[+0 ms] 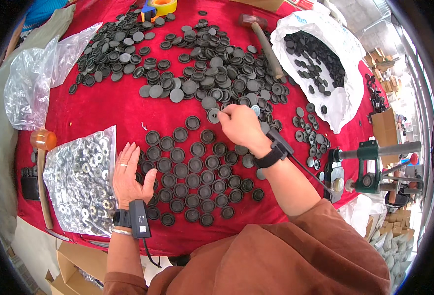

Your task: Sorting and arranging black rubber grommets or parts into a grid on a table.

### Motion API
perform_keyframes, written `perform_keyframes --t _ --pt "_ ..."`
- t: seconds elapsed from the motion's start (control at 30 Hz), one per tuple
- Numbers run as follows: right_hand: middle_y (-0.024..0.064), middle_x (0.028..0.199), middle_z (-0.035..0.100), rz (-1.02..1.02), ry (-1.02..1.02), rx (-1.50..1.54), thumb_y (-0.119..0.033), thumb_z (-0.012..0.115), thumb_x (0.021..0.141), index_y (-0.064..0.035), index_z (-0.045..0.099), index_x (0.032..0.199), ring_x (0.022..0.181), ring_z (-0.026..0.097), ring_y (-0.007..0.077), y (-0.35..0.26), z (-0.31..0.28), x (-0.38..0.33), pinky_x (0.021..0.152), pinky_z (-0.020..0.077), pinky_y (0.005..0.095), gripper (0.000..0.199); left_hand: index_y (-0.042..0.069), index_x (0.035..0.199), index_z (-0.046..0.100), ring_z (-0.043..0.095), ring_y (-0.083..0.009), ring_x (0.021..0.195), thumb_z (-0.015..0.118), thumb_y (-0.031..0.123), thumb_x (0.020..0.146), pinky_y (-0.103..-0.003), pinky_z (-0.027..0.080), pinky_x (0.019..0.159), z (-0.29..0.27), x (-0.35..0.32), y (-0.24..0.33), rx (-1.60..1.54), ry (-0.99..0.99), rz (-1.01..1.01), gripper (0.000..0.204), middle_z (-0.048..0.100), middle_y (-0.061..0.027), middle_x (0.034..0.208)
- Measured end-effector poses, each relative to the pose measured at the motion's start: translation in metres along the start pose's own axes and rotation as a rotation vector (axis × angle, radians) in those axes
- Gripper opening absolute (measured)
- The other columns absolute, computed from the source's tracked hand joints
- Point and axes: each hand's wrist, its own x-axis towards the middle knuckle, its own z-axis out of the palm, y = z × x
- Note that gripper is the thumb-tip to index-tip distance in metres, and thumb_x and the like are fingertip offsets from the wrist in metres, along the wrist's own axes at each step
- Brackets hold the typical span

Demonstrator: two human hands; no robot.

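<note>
Round black caps [194, 167], hollow side up, lie spread in loose rows on the red cloth [94, 108] in front of me. My left hand [131, 177] rests flat along the left side of these rows, fingers stretched out, partly covering a few caps. At the far edge of the rows, my right hand [241, 125] pinches the rim of a dark round cap [213, 116] between thumb and fingertips. Just beyond it begins a big heap of the same caps [217, 69], some face up and some face down.
A clear bag of metal rings [81, 182] and an orange-headed mallet [44, 142] lie on the left. Another hammer [267, 49] lies at the back beside a white sack [347, 93] of black pieces. A green hand press [368, 167] stands right. Yellow tape [164, 6] sits far back.
</note>
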Motion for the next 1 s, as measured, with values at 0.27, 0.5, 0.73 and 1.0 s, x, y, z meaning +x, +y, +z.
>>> perform_keyframes --t 0.27,0.5,0.73,1.0 --pt "0.0214 0.089 0.068 0.295 0.207 -0.358 -0.031 0.056 0.088 -0.0023 0.069 0.094 0.086 0.067 0.038 0.122 -0.087 -0.029 0.078 0.0527 0.0471 0.032 -0.004 0.134 0.048 0.044 -0.0391 0.13 0.055 0.031 0.088 -0.047 0.032 0.11 -0.004 -0.001 0.002 0.007 -0.026 0.004 0.058 0.051 -0.0232 0.135" --pt "0.008 0.083 0.06 -0.581 0.379 -0.235 -0.021 0.059 0.086 -0.0077 0.064 0.088 0.082 0.058 0.0277 0.02 0.005 -0.042 0.07 0.0513 0.0403 0.014 -0.004 0.133 0.049 0.045 -0.0373 0.13 0.056 0.034 0.086 -0.048 0.032 0.11 -0.003 0.0 -0.001 0.048 -0.043 0.004 0.061 0.052 -0.0207 0.134" --pt "0.0096 0.097 0.053 -0.554 0.239 -0.268 -0.03 0.065 0.084 -0.0058 0.06 0.11 0.096 0.049 0.0286 -0.039 0.053 -0.022 0.075 0.0425 0.0417 0.036 -0.004 0.133 0.049 0.046 -0.0384 0.128 0.058 0.035 0.086 -0.048 0.033 0.109 -0.004 0.001 0.002 0.042 -0.04 -0.005 0.062 0.053 -0.021 0.133" --pt "0.013 0.09 0.061 -0.58 0.421 -0.135 -0.014 0.067 0.083 -0.0025 0.067 0.098 0.086 0.058 0.0311 0.006 0.028 0.027 0.078 0.049 0.0379 0.018 -0.003 0.134 0.049 0.046 -0.0388 0.128 0.057 0.029 0.086 -0.047 0.036 0.108 -0.004 0.002 0.003 0.037 -0.038 0.012 0.058 0.052 -0.0228 0.134"
